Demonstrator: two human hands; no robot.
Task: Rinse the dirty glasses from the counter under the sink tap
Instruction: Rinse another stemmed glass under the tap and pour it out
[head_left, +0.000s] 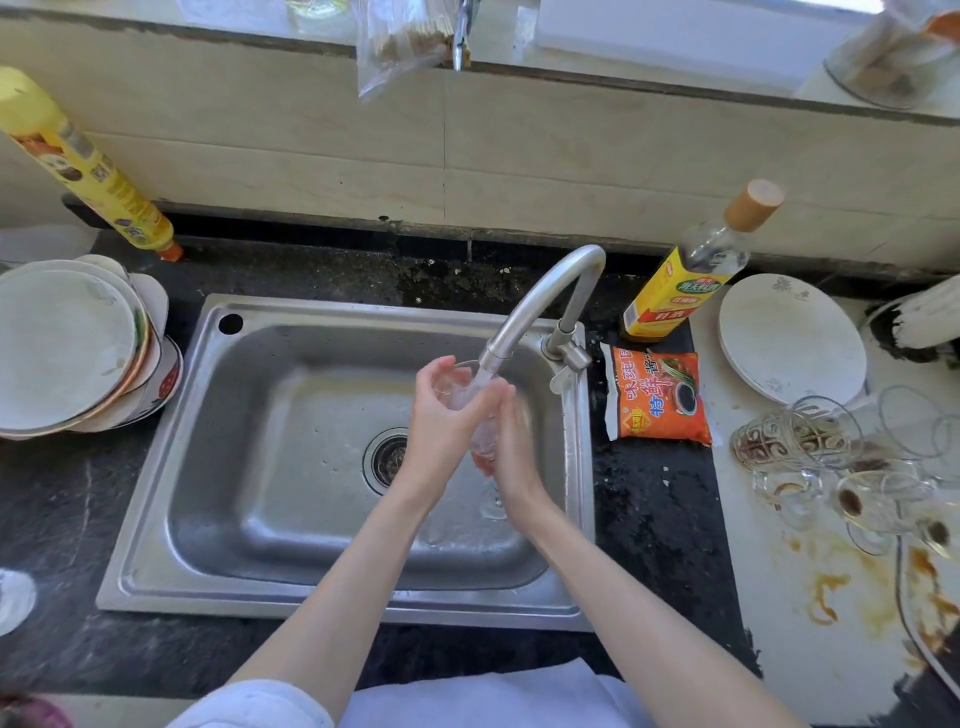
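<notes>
Currently one glass (467, 400) is under the running tap (540, 306), held over the sink (291, 467) near its right wall. The left hand (447, 410) has its fingers curled round the upper part of the glass, and water falls into the open mouth. The right hand (511, 441) lies against the lower side of the glass; it is blurred, so whether its fingers clasp the glass or merely rub it cannot be told. Judging by the layout, the task is at an early to middle stage. A cluster of dirty glasses (831, 462) waits on the right end of the counter (779, 597), several tipped on their sides and touching one another, with brown residue inside and brown stains on the surface near them. None of these appears rinsed. At the far left edge of the counter, part of a clear glass (15, 597) shows; whether it is already rinsed cannot be confirmed. A stack of plates (67, 348) sits at the left end of the counter, and a single plate (789, 338) and an orange packet (657, 400) lie right of the sink.
</notes>
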